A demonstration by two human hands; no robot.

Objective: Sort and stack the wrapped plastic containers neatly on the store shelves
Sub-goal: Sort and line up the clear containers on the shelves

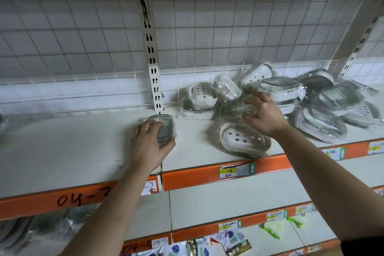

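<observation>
1. The left hand [152,145] is curling its fingers round one wrapped stack [164,129] of clear grey containers. It is standing the stack on the bare shelf [72,147] beside the upright post [152,64], probably to begin a tidy row apart from the jumble.
2. The right hand [265,114] is clasping one grey container [234,111] between half-bent fingers and thumb at the front of the pile [320,122], likely the next one to sort.
3. The pile is lying tumbled further right on that shelf. It is holding roughly a dozen wrapped packs, overlapping too much for an exact count; at least three are white with holes.

Left hand [152,143], right hand [265,115] forward, fingers [254,98] curled.
</observation>
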